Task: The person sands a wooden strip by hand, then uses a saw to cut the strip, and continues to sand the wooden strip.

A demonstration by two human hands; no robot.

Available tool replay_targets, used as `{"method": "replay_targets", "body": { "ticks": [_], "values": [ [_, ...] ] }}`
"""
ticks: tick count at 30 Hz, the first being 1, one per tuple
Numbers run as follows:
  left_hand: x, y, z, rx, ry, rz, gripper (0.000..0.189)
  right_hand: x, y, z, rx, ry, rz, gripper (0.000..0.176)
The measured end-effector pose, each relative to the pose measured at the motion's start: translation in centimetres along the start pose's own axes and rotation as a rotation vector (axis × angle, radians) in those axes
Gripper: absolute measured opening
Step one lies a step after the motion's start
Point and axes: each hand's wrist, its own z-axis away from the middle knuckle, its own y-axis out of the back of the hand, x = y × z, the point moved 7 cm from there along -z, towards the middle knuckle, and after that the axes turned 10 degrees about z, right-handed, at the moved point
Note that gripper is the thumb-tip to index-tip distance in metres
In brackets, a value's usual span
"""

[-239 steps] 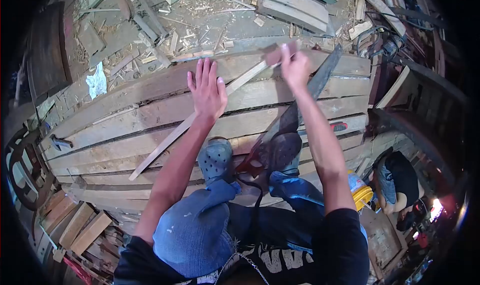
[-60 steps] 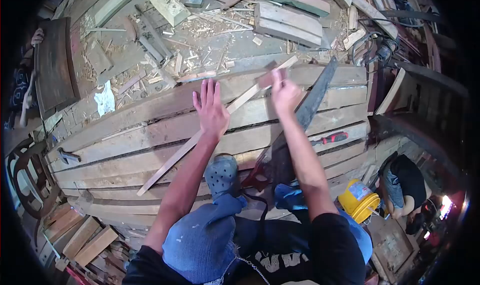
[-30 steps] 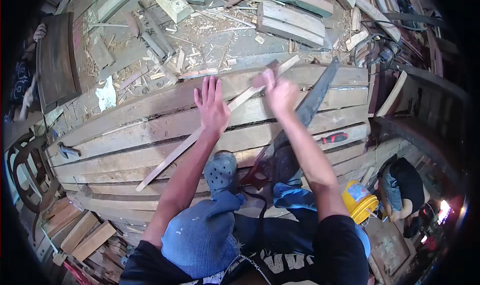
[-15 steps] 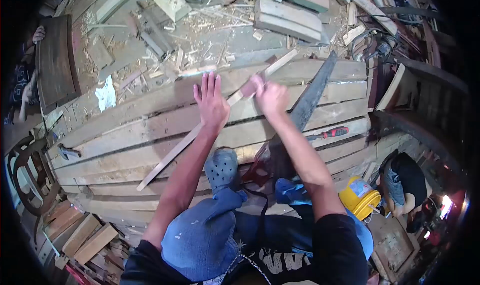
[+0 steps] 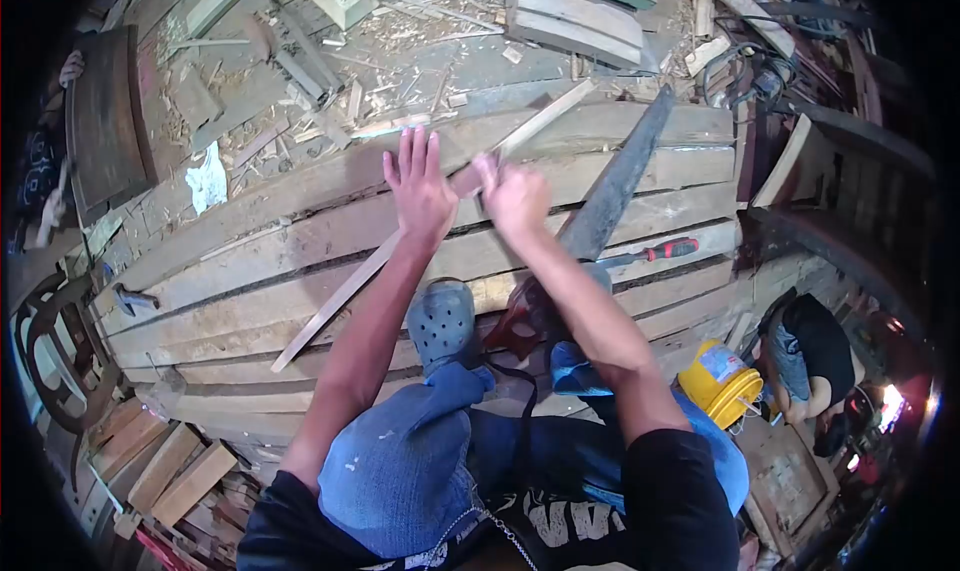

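Note:
A long thin wood strip (image 5: 335,306) lies diagonally over the planks of the bench (image 5: 240,296). My left hand (image 5: 425,196) presses flat on the strip, fingers stretched out and a little spread. Just right of it, my right hand (image 5: 513,196) is closed around a small reddish-brown piece (image 5: 466,181), held against the strip. A handsaw (image 5: 625,176) with a dark blade lies to the right of my right hand, its reddish handle (image 5: 512,331) near my shoe (image 5: 441,321). Beside the saw is a red and black screwdriver (image 5: 668,250).
Wood blocks (image 5: 575,26), offcuts and shavings lie beyond the planks. A clamp-like metal tool (image 5: 135,300) sits at the left. A yellow bucket (image 5: 720,383) stands at the lower right, near a crouching person (image 5: 815,356). Another person's hand (image 5: 72,69) holds a dark panel (image 5: 105,121).
My right hand has slid down-left along the strip with the reddish-brown piece, closer to my left hand. My left hand stays on the strip. The view has shifted slightly.

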Motion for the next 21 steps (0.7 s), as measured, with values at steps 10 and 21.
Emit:
{"method": "replay_targets", "body": {
  "ticks": [10,21],
  "values": [
    [-0.3,-0.3,0.1,-0.013,-0.013,-0.004,0.065,-0.1,-0.1,0.0,-0.014,0.134,0.001,0.054],
    [-0.1,-0.3,0.0,-0.025,0.002,0.016,0.064,0.6,-1.2,-1.1,-0.133,0.189,0.057,0.055]
  ]
}}
